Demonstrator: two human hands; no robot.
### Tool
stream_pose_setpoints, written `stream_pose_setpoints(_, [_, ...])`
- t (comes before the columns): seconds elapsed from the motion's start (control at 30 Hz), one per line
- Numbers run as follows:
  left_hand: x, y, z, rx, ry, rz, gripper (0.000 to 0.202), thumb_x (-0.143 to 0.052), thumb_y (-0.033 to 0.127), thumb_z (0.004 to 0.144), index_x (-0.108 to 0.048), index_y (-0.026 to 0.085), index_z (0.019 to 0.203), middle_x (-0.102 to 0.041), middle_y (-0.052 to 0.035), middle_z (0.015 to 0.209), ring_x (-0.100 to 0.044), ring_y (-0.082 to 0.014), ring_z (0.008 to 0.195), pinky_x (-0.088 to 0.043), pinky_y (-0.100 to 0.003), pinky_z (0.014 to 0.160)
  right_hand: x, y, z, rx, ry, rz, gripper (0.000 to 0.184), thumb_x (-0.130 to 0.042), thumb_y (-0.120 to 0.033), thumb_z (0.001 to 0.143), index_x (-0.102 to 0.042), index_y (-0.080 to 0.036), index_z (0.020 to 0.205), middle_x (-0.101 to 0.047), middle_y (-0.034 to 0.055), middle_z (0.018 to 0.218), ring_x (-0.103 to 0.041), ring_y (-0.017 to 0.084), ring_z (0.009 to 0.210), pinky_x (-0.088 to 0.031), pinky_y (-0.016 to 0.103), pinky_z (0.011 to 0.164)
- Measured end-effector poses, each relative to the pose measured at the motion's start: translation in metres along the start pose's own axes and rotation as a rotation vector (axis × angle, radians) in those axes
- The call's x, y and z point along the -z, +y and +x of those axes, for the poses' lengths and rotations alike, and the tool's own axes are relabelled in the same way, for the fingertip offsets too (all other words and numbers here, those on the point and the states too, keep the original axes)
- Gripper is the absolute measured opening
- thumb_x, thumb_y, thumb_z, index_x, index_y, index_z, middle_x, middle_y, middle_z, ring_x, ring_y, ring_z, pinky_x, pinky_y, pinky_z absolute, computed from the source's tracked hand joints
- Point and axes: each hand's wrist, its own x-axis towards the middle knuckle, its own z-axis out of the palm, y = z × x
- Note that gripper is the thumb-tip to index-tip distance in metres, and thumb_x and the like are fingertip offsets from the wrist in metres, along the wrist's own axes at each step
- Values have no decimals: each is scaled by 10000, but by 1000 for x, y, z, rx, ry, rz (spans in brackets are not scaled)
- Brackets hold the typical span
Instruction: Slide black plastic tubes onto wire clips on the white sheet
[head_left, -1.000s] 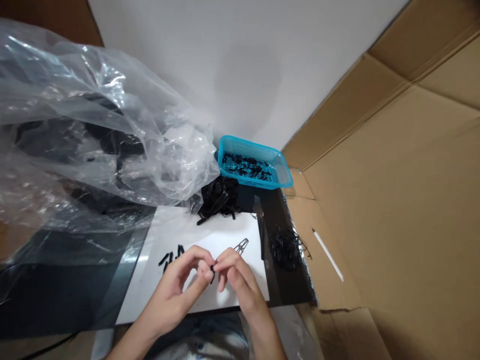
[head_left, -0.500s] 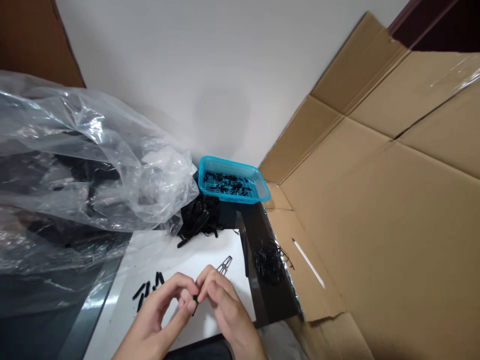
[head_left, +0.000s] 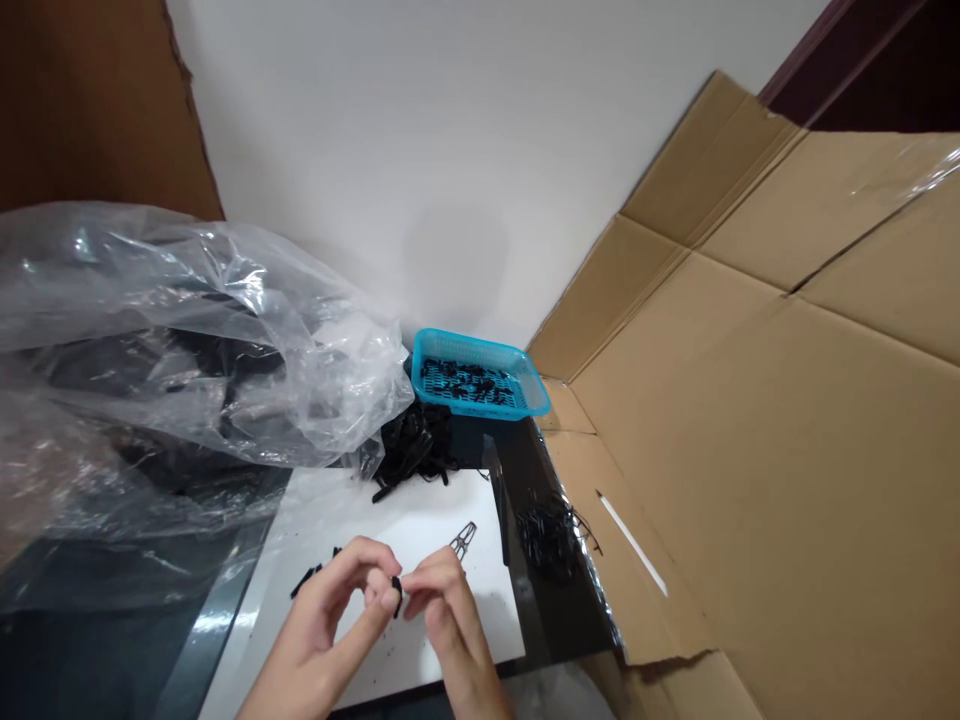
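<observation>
Between the thumb and fingers of my left hand (head_left: 334,610) is a small black strip (head_left: 397,598), pinched upright above a white sheet (head_left: 420,650). The curled fingers of my right hand (head_left: 457,605) come up to the strip's right edge; what lies between their tips is hidden. Just beyond the right hand, a thin dark openwork frame (head_left: 463,540), tapered in shape, lies on the sheet, partly covered by the fingers. A few black strips (head_left: 304,581) show to the left of my left hand, which hides part of them.
At the back stands a blue basket (head_left: 480,407) with small black pieces inside. A heap of black strips (head_left: 412,445) lies before it, a tangle of thin dark pieces (head_left: 551,535) at right. Clear plastic (head_left: 322,350) bulges at left; a white pencil-like stick (head_left: 634,543) rests on cardboard (head_left: 787,450).
The view has shifted, so everything appears lower and further right. My right fingers have drawn slightly apart from the left ones, and more of the black strip shows between them.
</observation>
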Motion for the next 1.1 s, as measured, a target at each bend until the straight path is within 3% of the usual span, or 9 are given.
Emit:
stream_pose_setpoints(0.17, [0,1,0,-3,13,-26,356,-657,546,819,-597,196,844,-504,18,686,-476,-145,688,-359,-244,663,-4,7,-2,61,-36,-23,320,-427,-502,981,-583,-353,1218,-529,25,1004,-537,152,913,-424,264,845])
stream_pose_setpoints(0.3, [5,-8,1,-32,-17,-7,304,-627,502,859,-582,202,872,-502,20,696,-487,-141,686,-372,-237,657,-6,11,-6,6,-51,85,323,-452,-510,971,-565,-358,1233,-550,13,1003,-545,144,891,-429,262,826])
stream_pose_setpoints(0.47, [10,-17,4,-110,-128,67,221,-578,416,910,-567,195,908,-525,12,708,-517,-140,678,-401,-229,638,-3,10,-8,-29,-41,209,312,-474,-513,960,-600,-306,1157,-536,15,930,-535,142,832,-434,266,780])
stream_pose_setpoints(0.57, [8,-14,2,-126,-153,82,189,-576,377,909,-559,189,901,-527,12,710,-522,-136,676,-413,-227,639,-1,10,-6,14,-25,228,274,-464,-465,978,-621,-292,1121,-540,15,919,-540,141,820,-427,264,760])
stream_pose_setpoints(0.73, [1,-6,0,-155,-211,114,118,-575,292,896,-561,178,865,-520,15,718,-480,-116,659,-387,-212,622,5,9,-3,43,53,220,248,-472,-374,989,-665,-241,907,-547,17,881,-527,144,858,-387,261,782])
stream_pose_setpoints(0.93, [-10,-8,-1,-134,-264,87,63,-563,231,890,-557,176,861,-504,18,735,-438,-113,670,-375,-213,635,15,8,2,-83,-8,374,328,-475,-409,975,-621,-207,763,-527,29,855,-525,177,859,-391,315,818])
stream_pose_setpoints(1.1, [-16,-9,8,-91,-285,61,93,-561,221,891,-542,175,812,-516,18,722,-435,-111,667,-373,-213,638,25,12,2,-138,-61,369,378,-489,-443,959,-588,-191,696,-487,37,894,-531,185,886,-400,327,841])
